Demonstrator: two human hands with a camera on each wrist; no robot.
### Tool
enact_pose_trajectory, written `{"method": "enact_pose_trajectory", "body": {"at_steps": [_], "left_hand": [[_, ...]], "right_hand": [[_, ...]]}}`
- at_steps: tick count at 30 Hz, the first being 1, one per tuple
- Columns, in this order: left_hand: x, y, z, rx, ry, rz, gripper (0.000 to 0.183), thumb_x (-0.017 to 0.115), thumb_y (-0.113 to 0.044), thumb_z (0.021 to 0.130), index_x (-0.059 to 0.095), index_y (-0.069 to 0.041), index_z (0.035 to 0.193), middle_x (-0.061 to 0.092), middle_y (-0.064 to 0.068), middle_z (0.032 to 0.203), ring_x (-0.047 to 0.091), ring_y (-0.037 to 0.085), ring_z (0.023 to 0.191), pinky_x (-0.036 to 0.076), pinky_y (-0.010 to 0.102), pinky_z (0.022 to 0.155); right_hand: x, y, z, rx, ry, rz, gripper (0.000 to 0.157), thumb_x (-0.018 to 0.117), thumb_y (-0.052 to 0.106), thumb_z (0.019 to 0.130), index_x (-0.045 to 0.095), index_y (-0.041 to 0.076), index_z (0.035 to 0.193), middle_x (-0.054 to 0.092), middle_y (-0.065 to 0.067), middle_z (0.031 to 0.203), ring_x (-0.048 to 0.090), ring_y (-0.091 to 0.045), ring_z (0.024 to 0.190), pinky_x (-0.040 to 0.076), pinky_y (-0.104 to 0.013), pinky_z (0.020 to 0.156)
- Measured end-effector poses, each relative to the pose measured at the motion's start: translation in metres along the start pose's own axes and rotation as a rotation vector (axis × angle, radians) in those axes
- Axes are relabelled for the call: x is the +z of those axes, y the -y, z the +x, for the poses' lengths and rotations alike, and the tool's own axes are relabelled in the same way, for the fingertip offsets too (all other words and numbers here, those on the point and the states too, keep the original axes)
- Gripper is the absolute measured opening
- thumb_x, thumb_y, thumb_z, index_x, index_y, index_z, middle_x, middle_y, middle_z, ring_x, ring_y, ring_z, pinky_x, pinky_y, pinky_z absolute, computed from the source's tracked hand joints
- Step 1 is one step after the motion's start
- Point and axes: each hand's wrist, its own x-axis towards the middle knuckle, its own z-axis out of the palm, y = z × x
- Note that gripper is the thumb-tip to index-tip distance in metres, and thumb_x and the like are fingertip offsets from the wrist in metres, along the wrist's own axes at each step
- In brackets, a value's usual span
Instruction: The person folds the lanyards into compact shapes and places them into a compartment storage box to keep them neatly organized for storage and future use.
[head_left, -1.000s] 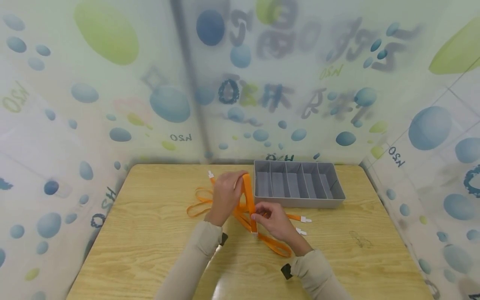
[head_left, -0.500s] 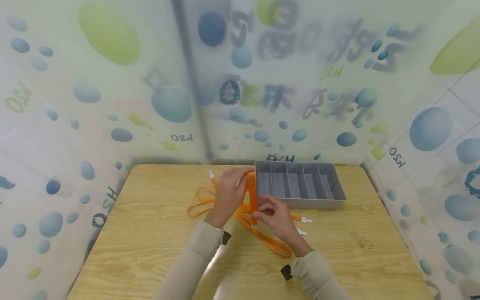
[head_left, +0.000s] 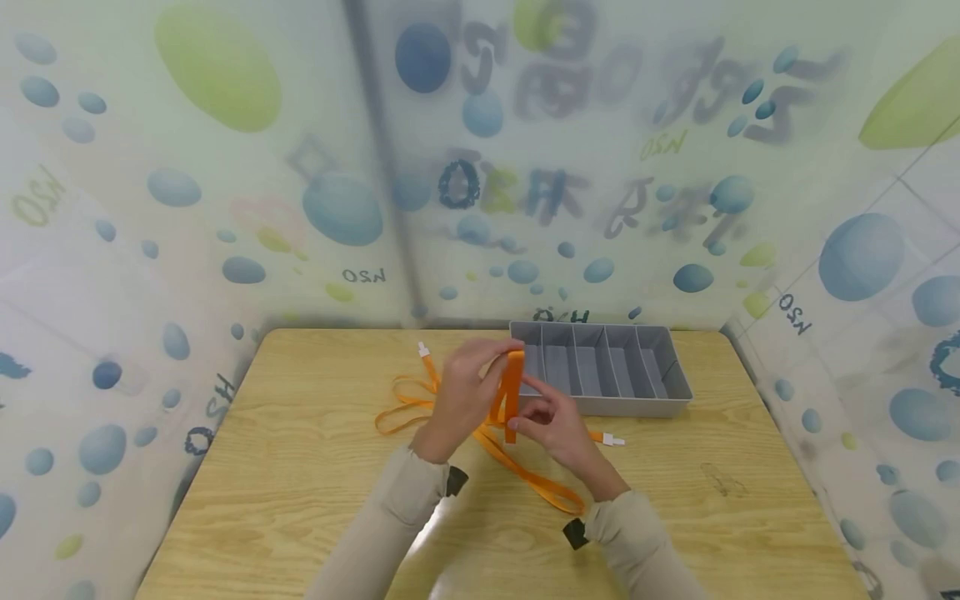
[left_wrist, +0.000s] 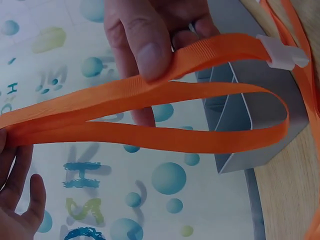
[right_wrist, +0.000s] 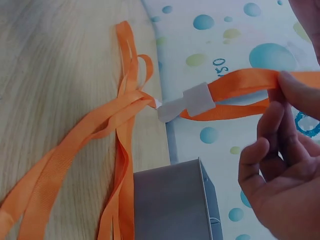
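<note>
Since a second ago both hands have carried the doubled orange strap (head_left: 513, 400) a little to the right; it hangs in the air just in front of the left end of the grey divided tray (head_left: 600, 407). A white clip seen near the right forearm half a second back is out of sight, likely behind it. My reading: strap mid-fold, not yet set down. Left hand (head_left: 467, 392) holds the upper fold by the fingertips, fingers nearly closed; its exact hold is cropped in the left wrist view. Right hand (head_left: 558, 425) pinches the strap between thumb and fingers, no gap, near its white clip (right_wrist: 199, 100); the other fingers curl loosely. More orange straps (head_left: 430, 368) lie loosely looped on the wood-grain table (head_left: 300, 433), left of and nearer than the tray. Writing: H2O repeats on the bubble-print backdrop (head_left: 315, 108), reversed or upside down in places; larger grey lettering too blurred to make out. No brand legible on strap, clip or tray.
</note>
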Motion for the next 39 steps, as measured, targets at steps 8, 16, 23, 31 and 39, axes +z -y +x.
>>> {"method": "enact_pose_trajectory", "body": {"at_steps": [8, 16, 23, 31, 39], "left_hand": [[0.001, -0.007, 0.001, 0.016, 0.054, -0.093, 0.02, 0.066, 0.007, 0.091, 0.075, 0.0, 0.107, 0.074, 0.009, 0.1, 0.068, 0.021, 0.091, 0.055, 0.031, 0.083], [0.0, -0.013, 0.002, -0.019, 0.106, -0.122, 0.018, 0.065, 0.004, 0.093, 0.074, 0.0, 0.108, 0.074, 0.008, 0.103, 0.067, 0.019, 0.092, 0.053, 0.028, 0.082], [-0.001, -0.013, 0.003, -0.012, 0.089, -0.11, 0.02, 0.065, 0.007, 0.092, 0.074, 0.0, 0.108, 0.074, 0.009, 0.102, 0.068, 0.02, 0.092, 0.054, 0.03, 0.083], [-0.002, -0.01, 0.004, -0.025, 0.056, -0.094, 0.019, 0.065, 0.007, 0.092, 0.075, 0.001, 0.106, 0.075, 0.01, 0.102, 0.069, 0.023, 0.095, 0.054, 0.032, 0.088], [-0.006, -0.003, 0.006, -0.062, 0.006, -0.059, 0.018, 0.065, 0.006, 0.092, 0.075, 0.001, 0.107, 0.074, 0.012, 0.103, 0.07, 0.025, 0.097, 0.055, 0.035, 0.089]], "right_hand": [[-0.004, 0.002, 0.006, 0.028, 0.108, 0.006, 0.062, 0.074, 0.003, 0.089, 0.048, 0.003, 0.146, 0.072, -0.018, 0.091, 0.067, -0.018, 0.08, 0.055, -0.03, 0.075], [-0.004, 0.005, 0.008, 0.045, 0.153, -0.011, 0.041, 0.075, 0.009, 0.09, 0.061, 0.001, 0.128, 0.074, -0.014, 0.099, 0.071, -0.022, 0.086, 0.058, -0.034, 0.08], [-0.002, 0.006, 0.007, 0.036, 0.147, -0.031, 0.03, 0.074, 0.009, 0.09, 0.068, 0.003, 0.118, 0.073, -0.013, 0.103, 0.07, -0.023, 0.086, 0.058, -0.034, 0.08], [0.001, 0.004, 0.006, 0.014, 0.141, -0.026, 0.023, 0.072, 0.003, 0.09, 0.071, -0.005, 0.112, 0.073, -0.02, 0.103, 0.07, -0.02, 0.087, 0.057, -0.032, 0.08], [0.004, 0.005, 0.001, -0.031, 0.132, -0.019, 0.019, 0.071, 0.005, 0.091, 0.073, -0.007, 0.106, 0.073, -0.02, 0.099, 0.068, -0.029, 0.082, 0.058, -0.032, 0.075]]}}
